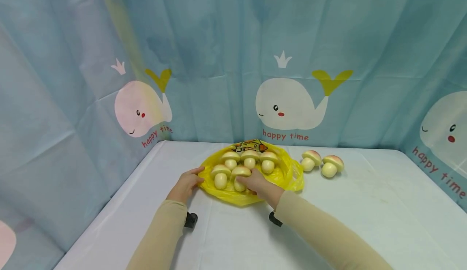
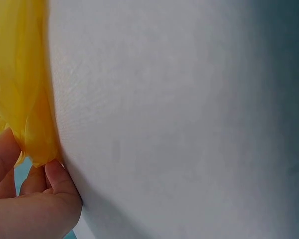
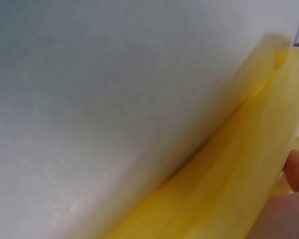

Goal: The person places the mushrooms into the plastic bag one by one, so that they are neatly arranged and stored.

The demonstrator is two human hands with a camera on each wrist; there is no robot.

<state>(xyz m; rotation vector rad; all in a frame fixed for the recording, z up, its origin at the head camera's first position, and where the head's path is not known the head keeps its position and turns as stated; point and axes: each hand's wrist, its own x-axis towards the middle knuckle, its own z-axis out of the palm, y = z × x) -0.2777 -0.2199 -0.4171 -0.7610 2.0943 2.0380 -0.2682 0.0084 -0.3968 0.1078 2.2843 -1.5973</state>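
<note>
A yellow plastic bag (image 1: 208,183) lies spread open on the table, its sides raised around several toy mushrooms (image 1: 220,176) with pale stems and cream caps. My left hand (image 1: 185,185) pinches the bag's left edge between thumb and fingers; the left wrist view shows the gathered plastic (image 2: 22,89) by the fingertips. Inside the bag, my right hand (image 1: 262,184) grips the front mushroom (image 1: 240,172), its thumb across the stem. Part of that mushroom is hidden by the hand. The right wrist view shows mostly the bag's side (image 3: 224,184), with the mushroom out of clear sight.
Two more toy mushrooms (image 1: 310,160) with reddish caps rest on the white table (image 1: 365,205), right of the bag. A bag handle loop (image 1: 298,176) sticks out toward them. Behind the table hangs a blue curtain (image 1: 219,108) printed with whales.
</note>
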